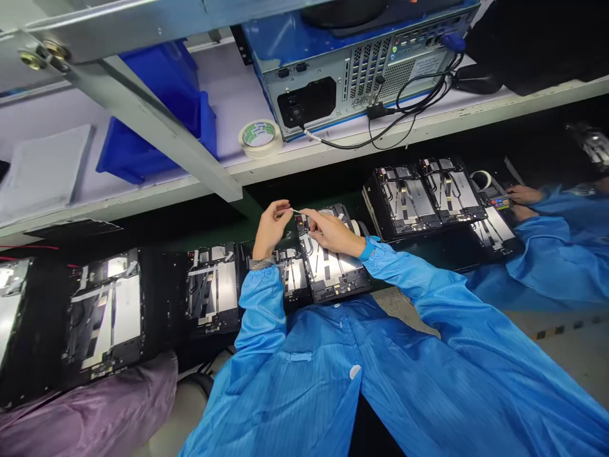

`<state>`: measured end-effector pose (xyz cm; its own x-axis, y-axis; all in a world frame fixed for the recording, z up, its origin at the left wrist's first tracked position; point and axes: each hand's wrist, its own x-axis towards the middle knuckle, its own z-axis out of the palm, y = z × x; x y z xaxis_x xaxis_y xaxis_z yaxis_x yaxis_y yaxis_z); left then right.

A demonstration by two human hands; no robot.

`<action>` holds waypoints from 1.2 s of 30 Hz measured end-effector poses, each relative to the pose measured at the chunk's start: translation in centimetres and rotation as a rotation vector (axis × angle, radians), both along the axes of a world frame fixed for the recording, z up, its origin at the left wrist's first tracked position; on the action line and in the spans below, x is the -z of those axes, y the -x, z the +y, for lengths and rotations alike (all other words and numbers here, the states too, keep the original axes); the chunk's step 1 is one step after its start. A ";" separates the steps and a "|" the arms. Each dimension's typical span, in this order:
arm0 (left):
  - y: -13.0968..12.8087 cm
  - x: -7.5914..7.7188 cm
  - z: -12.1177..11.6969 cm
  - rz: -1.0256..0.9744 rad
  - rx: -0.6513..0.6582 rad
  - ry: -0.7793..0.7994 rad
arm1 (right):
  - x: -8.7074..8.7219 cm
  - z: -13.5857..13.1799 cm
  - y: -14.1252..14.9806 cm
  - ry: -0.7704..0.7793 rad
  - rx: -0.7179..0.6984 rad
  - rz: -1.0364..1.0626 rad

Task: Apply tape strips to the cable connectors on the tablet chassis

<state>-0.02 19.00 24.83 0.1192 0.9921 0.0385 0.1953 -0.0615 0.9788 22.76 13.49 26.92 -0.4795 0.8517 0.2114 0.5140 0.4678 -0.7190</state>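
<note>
A thin pale strip (295, 211) is held by one end between the thumb and fingers of the left hand (272, 227), which are closed on it; its other end is met by the fingertips of the right hand (333, 232), though whether it is pinched there cannot be told. The strip is held above the far edge of an open device (335, 276), which lies on the dark bench directly below the right hand, its silvery plate and black cables exposed. Another open device (294, 276) is seen just beside it, partly covered by the left forearm. On the shelf, a computer case (304, 73) is placed with its back turned forward, where the letters SUPER can be made out; a pale label (425, 66) on its ports panel is too small to be read. Beside the case is set a roll of tape (261, 138), whose core is printed in green and white, the wording illegible. A blue bin (143, 149) and white sheets (45, 165) are also kept there. On the right, a small box with coloured markings (499, 202), too fine to be read, is touched by a co-worker's hand (524, 194).
</note>
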 end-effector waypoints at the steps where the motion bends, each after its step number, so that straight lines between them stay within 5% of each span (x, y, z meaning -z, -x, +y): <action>1: 0.3 0.8 -1.0 -0.035 -0.012 0.022 | 0.2 0.6 0.4 -0.011 -0.013 0.001; 6: -0.4 4.7 -4.4 -0.194 -0.054 0.116 | 0.4 3.4 1.2 -0.024 -0.057 -0.016; 10: -1.8 6.2 -4.8 -0.309 -0.072 0.164 | 0.1 4.3 1.3 -0.011 -0.089 -0.108; 21: -3.0 5.8 -4.9 -0.323 -0.132 0.204 | 0.1 4.9 1.4 0.009 -0.176 -0.106; 28: -3.0 6.3 -4.5 -0.319 -0.131 0.163 | 1.1 4.7 1.3 0.076 -0.092 -0.069; 33: -2.6 6.7 -3.9 -0.327 -0.152 0.224 | -0.7 3.0 1.2 0.067 0.034 0.009; 36: -2.8 6.5 -3.9 -0.359 -0.129 0.262 | -2.6 0.6 0.5 0.220 0.080 0.289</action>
